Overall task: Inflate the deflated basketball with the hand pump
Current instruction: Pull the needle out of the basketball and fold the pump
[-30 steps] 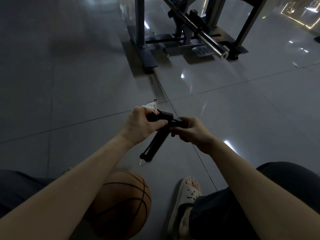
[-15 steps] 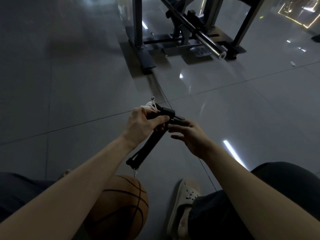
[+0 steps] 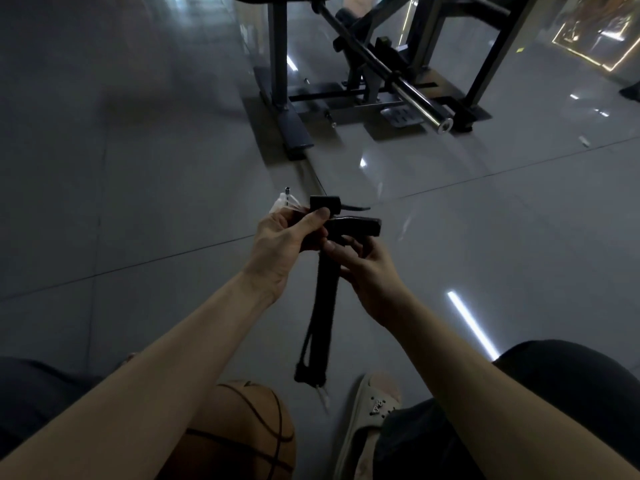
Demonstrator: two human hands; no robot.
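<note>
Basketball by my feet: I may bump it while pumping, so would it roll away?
Probably rolls easily: the basketball is round and the tiled floor looks glossy. The sandal beside it might block it on that side.

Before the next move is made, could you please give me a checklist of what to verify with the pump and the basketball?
1. Left hand grips the hand pump near its top: ok.
2. Right hand has a firm hold on the hand pump: cannot tell; its fingers curl beside the barrel.
3. Needle fitted to the hose: cannot tell, too dark.
4. Basketball within reach, lying on the floor close below the hands: ok.
5. Hand pump connected to the basketball: not ok, they are apart.
</note>
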